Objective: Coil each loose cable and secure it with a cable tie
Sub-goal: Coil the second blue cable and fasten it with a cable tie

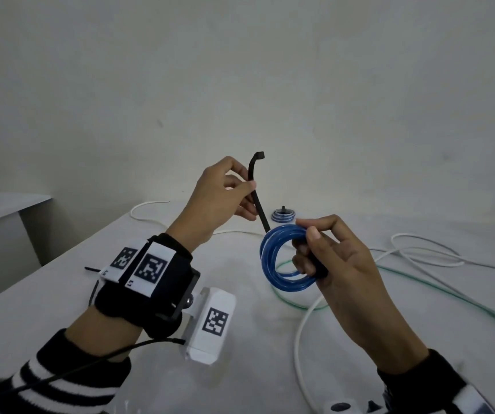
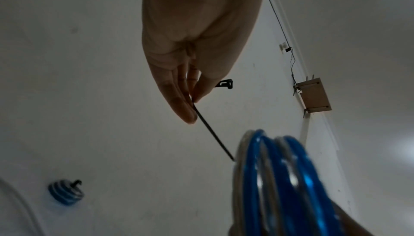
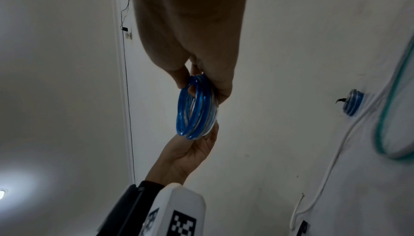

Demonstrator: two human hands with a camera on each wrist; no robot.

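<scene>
A blue cable coil (image 1: 282,258) hangs in the air above the table, gripped at its right side by my right hand (image 1: 323,252). The same blue coil (image 3: 195,108) shows between that hand's thumb and fingers in the right wrist view. My left hand (image 1: 225,195) pinches a black cable tie (image 1: 259,198) up high. The tie's square head (image 1: 260,154) points up and its thin tail reaches down to the coil's upper left edge. In the left wrist view the cable tie (image 2: 210,131) runs from my fingertips (image 2: 186,112) to the blue coil (image 2: 280,183).
A second blue coil (image 1: 283,216), bound with a black tie, lies on the white table (image 1: 61,294) behind my hands. Loose white cables (image 1: 419,249) and a green cable (image 1: 437,288) sprawl across the right side. Another black tie (image 1: 92,268) lies at the left.
</scene>
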